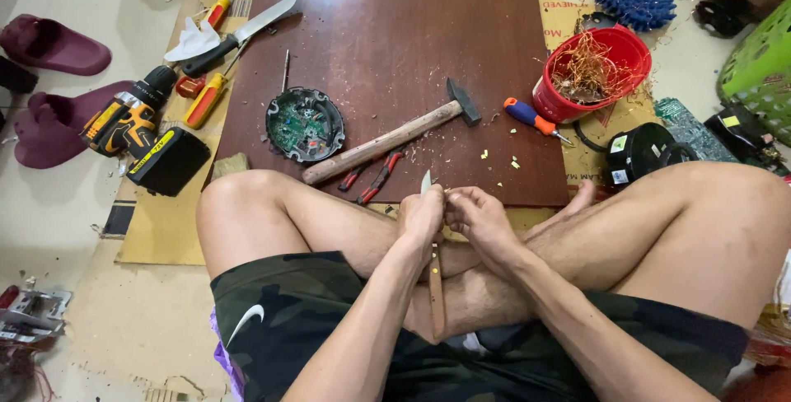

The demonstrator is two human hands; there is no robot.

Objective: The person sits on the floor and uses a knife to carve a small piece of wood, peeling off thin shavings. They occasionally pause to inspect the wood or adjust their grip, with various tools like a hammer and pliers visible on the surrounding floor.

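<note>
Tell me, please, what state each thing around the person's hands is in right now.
left hand: closed around a small knife, blade pointing up.
small knife: held upright, tip by the right fingers.
right hand: pinching something too small to tell.
hammer: lying flat on the board, unheld.
wooden board: flat on the floor, strewn with shavings.
round circuit board: casing open, electronics exposed.
red bucket: upright, holding copper wire.
cordless drill: lying on its side.

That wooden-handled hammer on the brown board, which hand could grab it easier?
Probably the left hand: the wooden-handled hammer has its handle end lying just ahead of it. But its fingers grip a small knife, and the right hand pinches something tiny.
</note>
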